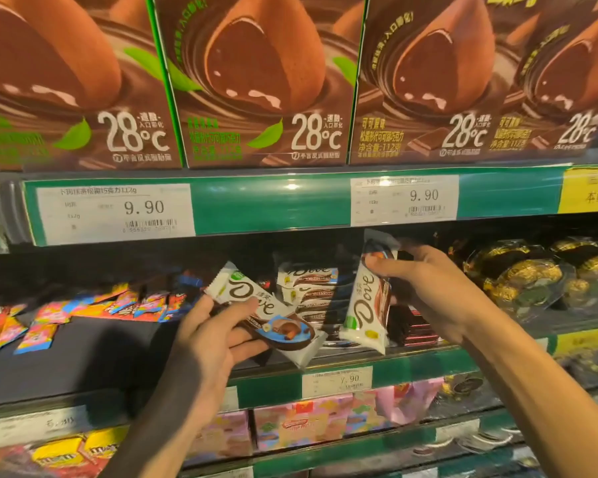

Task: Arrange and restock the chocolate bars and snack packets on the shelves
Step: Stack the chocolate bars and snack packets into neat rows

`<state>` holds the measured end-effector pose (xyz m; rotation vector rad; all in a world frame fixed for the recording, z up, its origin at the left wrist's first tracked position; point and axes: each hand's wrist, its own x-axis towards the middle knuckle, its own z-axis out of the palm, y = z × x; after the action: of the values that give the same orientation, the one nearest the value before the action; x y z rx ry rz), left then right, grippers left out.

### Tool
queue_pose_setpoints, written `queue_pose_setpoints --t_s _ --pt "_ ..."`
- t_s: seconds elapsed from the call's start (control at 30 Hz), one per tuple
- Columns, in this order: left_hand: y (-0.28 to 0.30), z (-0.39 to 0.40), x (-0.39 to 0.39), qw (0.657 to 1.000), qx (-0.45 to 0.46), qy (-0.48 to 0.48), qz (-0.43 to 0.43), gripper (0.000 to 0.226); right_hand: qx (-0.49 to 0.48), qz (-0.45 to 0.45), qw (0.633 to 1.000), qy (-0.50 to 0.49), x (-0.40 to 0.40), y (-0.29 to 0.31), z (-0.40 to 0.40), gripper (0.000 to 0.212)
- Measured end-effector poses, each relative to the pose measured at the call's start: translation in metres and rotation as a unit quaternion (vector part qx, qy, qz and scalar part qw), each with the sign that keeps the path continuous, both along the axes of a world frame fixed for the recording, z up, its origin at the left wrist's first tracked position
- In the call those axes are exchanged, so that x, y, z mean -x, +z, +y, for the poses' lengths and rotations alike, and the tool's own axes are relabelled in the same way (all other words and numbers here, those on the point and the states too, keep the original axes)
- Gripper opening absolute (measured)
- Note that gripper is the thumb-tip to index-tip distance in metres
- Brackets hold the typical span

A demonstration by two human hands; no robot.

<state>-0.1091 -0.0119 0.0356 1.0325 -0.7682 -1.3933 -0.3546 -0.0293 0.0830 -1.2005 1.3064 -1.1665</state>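
Observation:
My left hand holds a white Dove chocolate bar that lies tilted, its lower end pointing right, in front of the middle shelf. My right hand pinches a second white Dove bar near its top, and it hangs almost upright over the shelf front. Behind and between the two bars a stack of Dove bars lies on the middle shelf. Dark chocolate bars lie just behind the upright bar.
Colourful snack packets lie scattered on the shelf's left. Gold-foil chocolates in clear boxes fill the right. Large brown truffle boxes stand on the upper shelf above price tags. Pink boxes and yellow packets sit below.

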Motion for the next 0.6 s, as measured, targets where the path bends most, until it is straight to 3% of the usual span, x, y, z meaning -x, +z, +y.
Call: queue_pose_setpoints --t_s 0.07,0.23,0.37,0.5,0.6 --pt "0.004 -0.006 -0.005 1.000 -0.004 0.017 0.004 0.015 0.003 0.003 1.000 -0.025 0.002 0.002 -0.008 0.021" --pt "0.013 -0.021 -0.013 0.999 0.009 0.039 -0.010 0.006 0.026 -0.054 0.997 -0.043 0.001 0.012 -0.023 0.022" --pt "0.014 -0.033 -0.016 0.998 -0.013 0.057 0.027 0.004 0.020 -0.014 0.999 -0.032 -0.006 0.007 -0.032 0.008" --pt "0.009 -0.036 -0.017 0.997 -0.030 0.056 0.052 0.006 0.052 -0.005 0.997 -0.057 -0.017 -0.001 -0.044 0.027" --pt "0.002 -0.035 -0.019 0.997 -0.015 0.046 0.054 0.012 0.049 0.042 0.997 -0.051 -0.024 -0.007 -0.054 0.027"
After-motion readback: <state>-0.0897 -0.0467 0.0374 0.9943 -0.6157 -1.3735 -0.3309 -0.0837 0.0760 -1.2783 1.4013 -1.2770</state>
